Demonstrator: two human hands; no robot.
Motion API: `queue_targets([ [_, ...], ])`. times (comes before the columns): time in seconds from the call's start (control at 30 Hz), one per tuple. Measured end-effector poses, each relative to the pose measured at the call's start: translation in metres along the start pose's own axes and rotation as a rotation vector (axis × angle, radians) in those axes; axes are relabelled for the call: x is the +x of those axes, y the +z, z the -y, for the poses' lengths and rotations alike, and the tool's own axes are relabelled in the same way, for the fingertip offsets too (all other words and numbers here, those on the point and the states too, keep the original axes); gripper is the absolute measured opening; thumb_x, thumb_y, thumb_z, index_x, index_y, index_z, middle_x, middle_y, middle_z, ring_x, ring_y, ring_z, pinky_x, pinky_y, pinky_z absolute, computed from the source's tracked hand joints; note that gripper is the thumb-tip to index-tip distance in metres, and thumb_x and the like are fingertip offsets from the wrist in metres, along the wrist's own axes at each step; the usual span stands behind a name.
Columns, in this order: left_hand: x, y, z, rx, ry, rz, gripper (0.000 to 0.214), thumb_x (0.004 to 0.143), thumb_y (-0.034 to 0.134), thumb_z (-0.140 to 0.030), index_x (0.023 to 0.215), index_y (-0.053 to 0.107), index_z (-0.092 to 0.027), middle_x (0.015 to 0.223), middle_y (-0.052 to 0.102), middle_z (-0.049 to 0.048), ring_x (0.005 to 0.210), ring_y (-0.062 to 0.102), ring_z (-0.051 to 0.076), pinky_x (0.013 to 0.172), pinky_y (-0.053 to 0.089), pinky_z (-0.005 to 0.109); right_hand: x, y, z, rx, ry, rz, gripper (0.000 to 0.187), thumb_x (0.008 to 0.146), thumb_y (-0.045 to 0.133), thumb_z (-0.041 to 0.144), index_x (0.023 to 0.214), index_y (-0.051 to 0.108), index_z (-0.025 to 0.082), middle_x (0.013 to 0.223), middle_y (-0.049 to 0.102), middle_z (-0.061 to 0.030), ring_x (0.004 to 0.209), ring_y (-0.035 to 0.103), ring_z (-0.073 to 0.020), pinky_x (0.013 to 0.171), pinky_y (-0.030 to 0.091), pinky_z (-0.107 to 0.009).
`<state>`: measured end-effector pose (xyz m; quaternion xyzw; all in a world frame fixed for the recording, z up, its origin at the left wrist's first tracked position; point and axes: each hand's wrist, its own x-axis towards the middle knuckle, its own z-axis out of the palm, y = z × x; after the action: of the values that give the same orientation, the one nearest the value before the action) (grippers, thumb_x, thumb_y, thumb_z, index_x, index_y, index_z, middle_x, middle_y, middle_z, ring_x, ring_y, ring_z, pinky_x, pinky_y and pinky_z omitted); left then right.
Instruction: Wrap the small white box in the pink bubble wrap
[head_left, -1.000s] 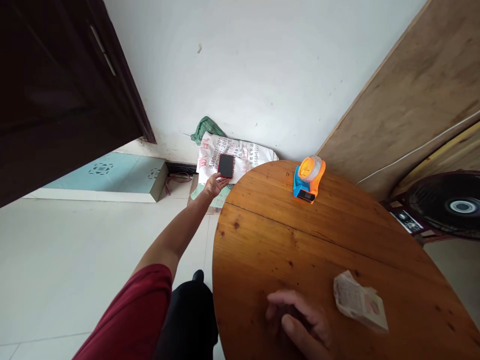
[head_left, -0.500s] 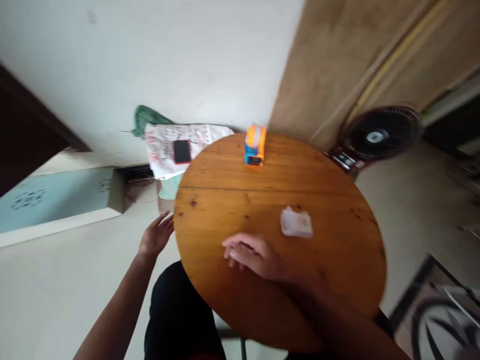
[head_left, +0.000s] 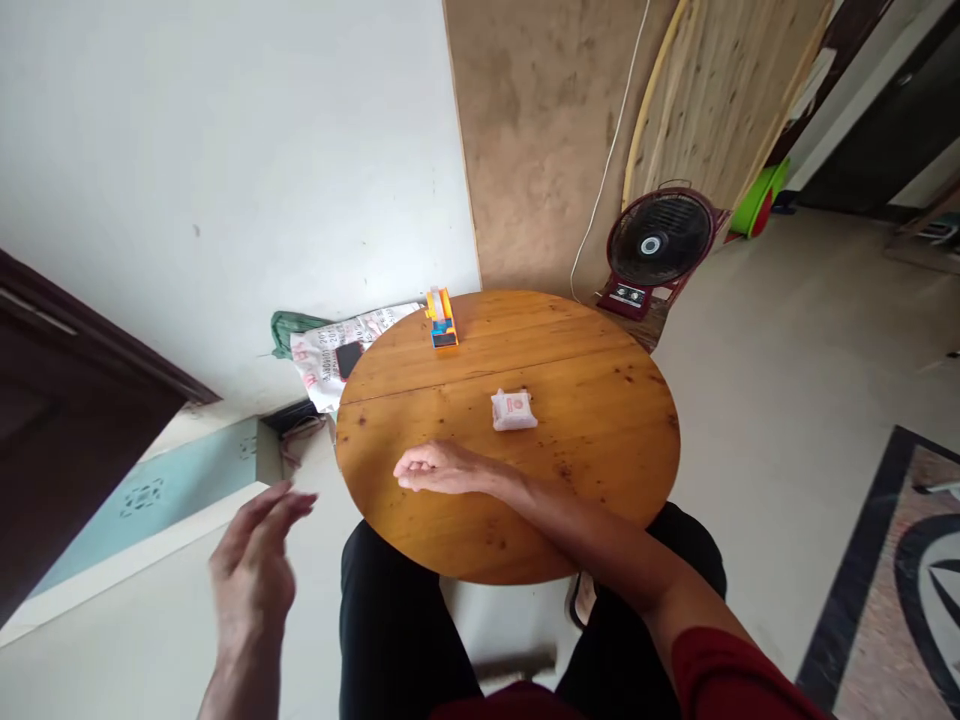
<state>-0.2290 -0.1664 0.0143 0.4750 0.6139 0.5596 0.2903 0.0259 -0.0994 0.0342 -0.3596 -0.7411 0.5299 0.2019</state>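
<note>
My left hand point(head_left: 251, 565) hangs in the air left of the round wooden table point(head_left: 600, 470), fingers stretched out and apart, holding nothing. My right hand point(head_left: 442, 468) rests on the table's near left part, fingers loosely curled, with nothing visible in it. A small white packet point(head_left: 514, 410) lies in the middle of the table, a little beyond my right hand. An orange and blue tape dispenser point(head_left: 441, 320) stands at the table's far edge. A dark phone point(head_left: 348, 358) lies on a printed white sack point(head_left: 330, 350) on the floor behind the table.
A dark standing fan point(head_left: 658, 240) is beyond the table on the right, in front of leaning wooden boards point(head_left: 570, 130). A dark door point(head_left: 67, 400) is at the left, with a pale blue step point(head_left: 142, 495) below. A patterned rug point(head_left: 900, 580) covers the right floor.
My left hand left the phone on the sack and drew back toward me, now raised and open. The view pulled away and swung right. My right hand stays on the table.
</note>
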Motion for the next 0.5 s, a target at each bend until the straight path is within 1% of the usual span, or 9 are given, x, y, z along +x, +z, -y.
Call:
queue_targets([
  [0.03, 0.004, 0.021, -0.02, -0.018, 0.016, 0.039, 0.026, 0.079, 0.067, -0.042, 0.095, 0.066, -0.021, 0.098, 0.069, 0.0027, 0.096, 0.065, 0.023, 0.095, 0.051, 0.04, -0.009, -0.009, 0.011, -0.099, -0.041, 0.03, 0.015, 0.086, 0.062, 0.028, 0.093, 0.069, 0.017, 0.088, 0.071, -0.002, 0.078, 0.065, -0.0137, 0.067, 0.047, -0.022],
  [0.1, 0.011, 0.068, -0.05, -0.058, 0.026, 0.241, 0.031, 0.077, 0.07, -0.042, 0.098, 0.069, -0.019, 0.102, 0.071, 0.006, 0.1, 0.066, 0.025, 0.095, 0.05, 0.04, -0.031, -0.034, 0.03, -0.183, -0.134, 0.061, 0.014, 0.085, 0.062, 0.025, 0.094, 0.07, 0.018, 0.092, 0.072, -0.0014, 0.083, 0.065, -0.0141, 0.073, 0.046, -0.023],
  [0.13, 0.014, 0.092, -0.062, -0.054, 0.037, 0.358, 0.034, 0.077, 0.069, -0.044, 0.1, 0.069, -0.019, 0.106, 0.071, 0.0075, 0.103, 0.066, 0.026, 0.095, 0.05, 0.041, -0.044, -0.049, 0.036, -0.195, -0.148, 0.024, 0.015, 0.086, 0.061, 0.024, 0.096, 0.071, 0.018, 0.092, 0.073, -0.0009, 0.083, 0.065, -0.0139, 0.073, 0.046, -0.023],
  [0.17, 0.017, 0.116, -0.07, -0.022, 0.05, 0.478, 0.038, 0.076, 0.069, -0.046, 0.103, 0.069, -0.019, 0.11, 0.071, 0.0088, 0.105, 0.065, 0.027, 0.096, 0.05, 0.041, -0.056, -0.067, 0.038, -0.197, -0.142, -0.056, 0.016, 0.086, 0.061, 0.025, 0.096, 0.072, 0.019, 0.091, 0.073, -0.0006, 0.081, 0.065, -0.0136, 0.071, 0.046, -0.023],
  [0.23, 0.025, 0.163, -0.079, 0.096, 0.063, 0.651, 0.048, 0.075, 0.068, -0.048, 0.113, 0.067, -0.019, 0.123, 0.067, 0.0112, 0.105, 0.064, 0.028, 0.096, 0.049, 0.043, -0.078, -0.104, 0.029, -0.134, -0.087, -0.236, 0.02, 0.087, 0.06, 0.028, 0.1, 0.072, 0.018, 0.088, 0.073, -0.0014, 0.078, 0.065, -0.0135, 0.07, 0.047, -0.024],
  [0.3, 0.033, 0.204, -0.078, 0.155, 0.075, 0.71, 0.052, 0.075, 0.069, -0.046, 0.119, 0.064, -0.019, 0.13, 0.063, 0.0123, 0.109, 0.061, 0.028, 0.099, 0.046, 0.044, -0.09, -0.139, 0.006, 0.009, -0.015, -0.414, 0.023, 0.087, 0.058, 0.029, 0.101, 0.07, 0.017, 0.085, 0.073, -0.0033, 0.073, 0.066, -0.0135, 0.066, 0.048, -0.024],
  [0.37, 0.041, 0.236, -0.07, 0.119, 0.047, 0.728, 0.051, 0.075, 0.069, -0.04, 0.121, 0.063, -0.019, 0.125, 0.065, 0.013, 0.106, 0.061, 0.027, 0.098, 0.045, 0.045, -0.091, -0.165, -0.024, 0.072, 0.012, -0.579, 0.019, 0.081, 0.063, 0.03, 0.093, 0.07, 0.016, 0.082, 0.073, -0.005, 0.07, 0.067, -0.0135, 0.061, 0.048, -0.024],
  [0.43, 0.046, 0.257, -0.056, -0.006, -0.031, 0.709, 0.046, 0.076, 0.069, -0.038, 0.116, 0.064, -0.017, 0.117, 0.067, 0.0134, 0.102, 0.063, 0.026, 0.096, 0.046, 0.044, -0.086, -0.179, -0.053, 0.128, 0.027, -0.63, 0.02, 0.079, 0.066, 0.032, 0.089, 0.069, 0.015, 0.081, 0.073, -0.0066, 0.07, 0.068, -0.0146, 0.059, 0.048, -0.024],
  [0.5, 0.049, 0.265, -0.042, -0.14, -0.087, 0.718, 0.043, 0.076, 0.071, -0.042, 0.11, 0.065, -0.017, 0.109, 0.07, 0.011, 0.101, 0.063, 0.026, 0.097, 0.046, 0.042, -0.081, -0.183, -0.075, 0.171, 0.03, -0.65, 0.023, 0.079, 0.067, 0.035, 0.091, 0.069, 0.015, 0.083, 0.074, -0.0071, 0.073, 0.069, -0.0156, 0.061, 0.05, -0.025],
])
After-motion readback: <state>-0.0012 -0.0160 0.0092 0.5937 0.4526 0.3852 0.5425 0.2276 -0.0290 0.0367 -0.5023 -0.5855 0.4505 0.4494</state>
